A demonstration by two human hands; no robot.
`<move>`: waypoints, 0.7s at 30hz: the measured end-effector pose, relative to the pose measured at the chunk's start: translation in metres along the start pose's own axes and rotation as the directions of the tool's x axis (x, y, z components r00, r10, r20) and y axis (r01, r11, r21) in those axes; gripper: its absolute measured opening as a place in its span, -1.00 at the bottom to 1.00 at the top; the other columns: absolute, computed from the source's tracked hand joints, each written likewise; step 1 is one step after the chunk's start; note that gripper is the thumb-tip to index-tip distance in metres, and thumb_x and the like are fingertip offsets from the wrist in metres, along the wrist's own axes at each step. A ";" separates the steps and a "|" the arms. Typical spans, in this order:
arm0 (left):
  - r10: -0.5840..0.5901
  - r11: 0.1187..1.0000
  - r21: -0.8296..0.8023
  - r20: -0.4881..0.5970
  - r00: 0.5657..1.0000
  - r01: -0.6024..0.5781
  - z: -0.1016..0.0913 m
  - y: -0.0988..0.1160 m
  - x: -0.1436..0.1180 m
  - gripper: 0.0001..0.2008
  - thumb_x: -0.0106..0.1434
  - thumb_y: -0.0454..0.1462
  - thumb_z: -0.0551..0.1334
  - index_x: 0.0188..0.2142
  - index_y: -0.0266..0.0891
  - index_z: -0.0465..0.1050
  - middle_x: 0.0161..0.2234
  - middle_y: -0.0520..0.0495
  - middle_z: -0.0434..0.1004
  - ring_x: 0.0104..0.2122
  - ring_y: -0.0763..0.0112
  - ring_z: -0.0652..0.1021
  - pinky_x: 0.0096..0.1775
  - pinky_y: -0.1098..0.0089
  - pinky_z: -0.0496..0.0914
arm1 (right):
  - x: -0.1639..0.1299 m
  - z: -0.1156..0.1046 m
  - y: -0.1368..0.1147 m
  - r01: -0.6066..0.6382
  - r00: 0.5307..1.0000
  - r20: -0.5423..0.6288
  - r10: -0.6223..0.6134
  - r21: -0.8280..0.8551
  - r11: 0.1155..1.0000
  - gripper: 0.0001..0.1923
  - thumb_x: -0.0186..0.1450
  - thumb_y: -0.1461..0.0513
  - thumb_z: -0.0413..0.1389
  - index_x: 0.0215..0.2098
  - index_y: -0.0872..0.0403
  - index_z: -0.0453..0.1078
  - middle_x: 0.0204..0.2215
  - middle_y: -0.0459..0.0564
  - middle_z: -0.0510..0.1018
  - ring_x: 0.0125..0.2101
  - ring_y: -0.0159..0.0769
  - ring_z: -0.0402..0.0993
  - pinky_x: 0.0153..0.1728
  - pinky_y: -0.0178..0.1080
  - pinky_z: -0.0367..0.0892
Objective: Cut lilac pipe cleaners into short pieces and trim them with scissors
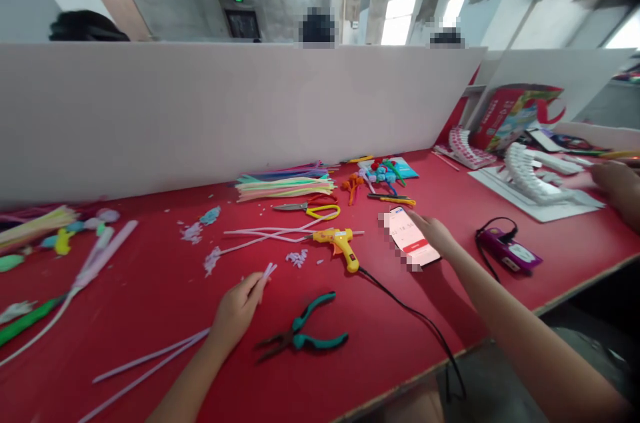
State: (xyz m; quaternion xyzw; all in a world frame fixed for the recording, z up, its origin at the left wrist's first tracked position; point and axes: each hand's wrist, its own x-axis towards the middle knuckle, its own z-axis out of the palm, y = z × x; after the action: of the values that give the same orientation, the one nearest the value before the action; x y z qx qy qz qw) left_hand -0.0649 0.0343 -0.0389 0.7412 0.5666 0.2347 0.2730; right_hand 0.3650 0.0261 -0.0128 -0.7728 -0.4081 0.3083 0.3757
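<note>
Left hand (235,309) pinching pale lilac pipe cleaners (150,359); right hand (434,231) open-fingered on lit phone (414,236)

On the tabletop (150,289) the pliers (300,336) lie nearest the edge, just right of the left hand (237,309); behind them sits the glue gun (340,243), the scissors (313,208) further back; the phone (413,237) — under the right hand (435,233) — lies right of the glue gun; a partition (225,109) stands behind everything.
</note>
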 end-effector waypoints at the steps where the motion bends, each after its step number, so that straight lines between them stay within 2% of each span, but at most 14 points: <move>1: 0.002 0.999 -0.048 0.014 1.000 -0.001 -0.002 0.003 0.000 -0.73 0.19 -0.10 -0.01 -0.43 -0.20 0.31 -0.64 0.10 0.28 -0.58 0.48 0.36 -0.47 0.51 0.22 | 0.001 -0.002 -0.002 0.044 0.999 -0.019 -0.045 -0.062 0.997 -0.70 0.12 0.03 0.02 -0.51 0.10 0.36 -0.53 0.04 0.48 -0.32 -0.16 0.41 -0.39 -0.28 0.21; 3: 0.002 0.982 -0.188 0.029 1.000 0.003 -0.007 0.012 -0.001 -0.71 0.20 -0.10 -0.03 -0.50 -0.22 0.27 -0.67 0.12 0.23 -0.61 0.52 0.31 -0.48 0.52 0.21 | -0.001 -0.003 -0.008 0.134 0.988 -0.049 -0.143 -0.166 0.977 -0.77 0.06 0.08 0.08 -0.52 0.10 0.35 -0.45 0.08 0.48 -0.24 -0.12 0.36 -0.32 -0.26 0.19; 5: -0.031 0.938 -0.340 0.102 0.994 0.064 -0.014 0.023 -0.001 -0.73 0.19 -0.10 -0.01 -0.43 -0.23 0.29 -0.67 0.12 0.24 -0.64 0.54 0.27 -0.54 0.54 0.17 | -0.009 0.003 -0.015 0.219 0.967 -0.073 -0.242 -0.243 0.945 -0.78 0.05 0.12 0.08 -0.45 0.12 0.36 -0.32 0.13 0.45 -0.19 -0.09 0.32 -0.27 -0.21 0.16; 7: -0.055 0.865 -0.481 0.198 0.979 0.146 -0.019 0.033 -0.003 -0.72 0.19 -0.09 -0.02 -0.32 -0.24 0.29 -0.68 0.14 0.21 -0.67 0.57 0.22 -0.60 0.56 0.10 | -0.027 0.017 -0.026 0.298 0.944 -0.055 -0.326 -0.280 0.912 -0.74 0.09 0.10 0.04 -0.34 0.11 0.36 -0.27 0.12 0.43 -0.23 -0.14 0.32 -0.26 -0.20 0.17; 9: -0.030 0.814 -0.547 0.293 0.956 0.194 -0.021 0.041 -0.004 -0.71 0.21 -0.09 -0.04 -0.29 -0.25 0.27 -0.68 0.14 0.22 -0.72 0.61 0.16 -0.65 0.58 0.03 | -0.055 0.041 -0.039 0.400 0.913 0.036 -0.407 -0.278 0.873 -0.74 0.14 0.10 -0.01 -0.27 0.05 0.35 -0.30 0.02 0.44 -0.33 -0.27 0.36 -0.31 -0.26 0.20; 11: -0.005 0.810 -0.549 0.345 0.939 0.206 -0.021 0.046 -0.004 -0.71 0.21 -0.09 -0.04 -0.33 -0.25 0.26 -0.66 0.12 0.27 -0.75 0.64 0.14 -0.68 0.57 -0.01 | -0.086 0.071 -0.051 0.600 0.797 0.262 -0.544 -0.239 0.763 -0.76 0.20 0.15 -0.08 -0.25 0.05 0.33 -0.32 0.00 0.45 -0.35 -0.31 0.37 -0.37 -0.30 0.23; 13: 0.011 0.833 -0.519 0.357 0.934 0.189 -0.020 0.047 -0.002 -0.73 0.21 -0.10 -0.03 -0.37 -0.26 0.26 -0.60 0.08 0.34 -0.74 0.64 0.20 -0.68 0.57 0.03 | -0.114 0.101 -0.062 0.764 0.622 0.477 -0.621 -0.193 0.616 -0.80 0.21 0.22 -0.08 -0.26 0.05 0.34 -0.30 0.00 0.43 -0.30 -0.31 0.35 -0.32 -0.31 0.22; 14: 0.020 0.851 -0.499 0.346 0.938 0.166 -0.019 0.046 0.000 -0.73 0.20 -0.11 -0.02 -0.38 -0.26 0.26 -0.57 0.06 0.36 -0.72 0.64 0.23 -0.66 0.57 0.05 | -0.125 0.114 -0.065 0.809 0.560 0.548 -0.621 -0.199 0.554 -0.81 0.20 0.24 -0.06 -0.27 0.06 0.35 -0.32 0.01 0.43 -0.28 -0.30 0.34 -0.30 -0.30 0.21; 16: 0.040 0.884 -0.456 0.303 0.952 0.107 -0.019 0.042 0.004 -0.73 0.20 -0.12 -0.02 -0.40 -0.27 0.28 -0.55 0.05 0.37 -0.69 0.64 0.23 -0.63 0.56 0.08 | -0.140 0.134 -0.069 0.827 0.538 0.589 -0.602 -0.232 0.512 -0.83 0.16 0.29 -0.03 -0.30 0.09 0.35 -0.37 0.01 0.42 -0.30 -0.29 0.32 -0.29 -0.28 0.20; 18: 0.047 0.901 -0.428 0.260 0.964 0.072 -0.019 0.038 0.009 -0.71 0.20 -0.11 -0.02 -0.40 -0.28 0.29 -0.57 0.05 0.36 -0.69 0.63 0.21 -0.62 0.55 0.07 | -0.148 0.144 -0.069 0.836 0.524 0.608 -0.596 -0.231 0.499 -0.81 0.12 0.25 0.04 -0.28 0.09 0.35 -0.35 0.01 0.40 -0.28 -0.26 0.30 -0.27 -0.26 0.20; 21: 0.043 0.893 -0.445 0.225 0.973 0.064 -0.020 0.029 0.012 -0.69 0.20 -0.09 -0.03 -0.37 -0.29 0.31 -0.60 0.05 0.34 -0.70 0.62 0.19 -0.63 0.54 0.04 | -0.157 0.144 -0.067 0.864 0.466 0.651 -0.600 -0.188 0.467 -0.52 0.02 0.10 0.15 -0.10 0.06 0.28 -0.20 0.03 0.35 -0.16 -0.18 0.22 -0.14 -0.18 0.14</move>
State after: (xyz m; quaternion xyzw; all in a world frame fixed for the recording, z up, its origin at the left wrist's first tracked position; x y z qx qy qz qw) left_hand -0.0538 0.0428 -0.0042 0.6771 0.4658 0.2707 0.5013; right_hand 0.1506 -0.0367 -0.0067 -0.4653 -0.8554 0.1782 0.1417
